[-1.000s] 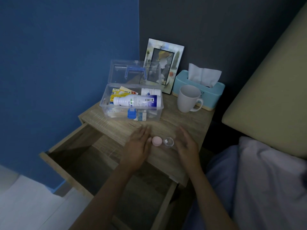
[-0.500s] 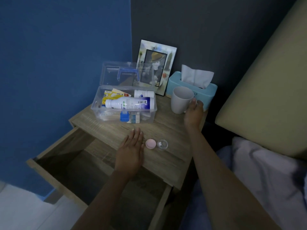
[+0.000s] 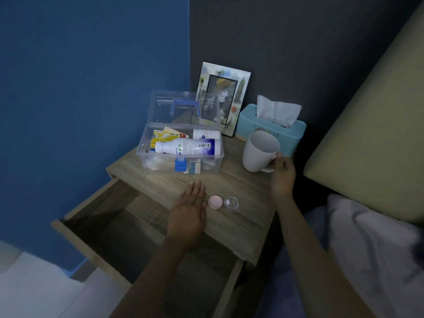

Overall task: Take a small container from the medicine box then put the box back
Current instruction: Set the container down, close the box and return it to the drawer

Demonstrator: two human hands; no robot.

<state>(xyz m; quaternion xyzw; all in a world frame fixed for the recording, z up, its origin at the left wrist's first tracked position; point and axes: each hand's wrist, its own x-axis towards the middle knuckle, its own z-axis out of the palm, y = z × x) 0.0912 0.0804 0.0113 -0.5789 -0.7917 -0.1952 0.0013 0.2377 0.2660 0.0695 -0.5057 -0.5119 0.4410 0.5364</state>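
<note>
A clear plastic medicine box [image 3: 146,154] stands open on the wooden nightstand [image 3: 243,187], its lid with a blue handle propped upright behind it. Inside lie a white bottle [image 3: 188,146], packets and small cartons. In front of it a small clear container [image 3: 231,203] sits open beside its pink lid [image 3: 215,202]. My left hand [image 3: 189,212] rests flat on the nightstand, just left of the pink lid, fingers apart. My right hand [image 3: 281,174] grips the handle of a white mug [image 3: 259,152], which is tilted and lifted off the top.
A picture frame [image 3: 223,97] leans on the dark wall behind the box. A teal tissue box [image 3: 270,127] stands behind the mug. The nightstand drawer [image 3: 114,226] is pulled open below my left arm. A bed with a beige headboard [image 3: 371,134] lies on the right.
My right hand left the small container, reached back to the mug, took its handle and has tilted it up. My left hand stayed flat beside the pink lid.
</note>
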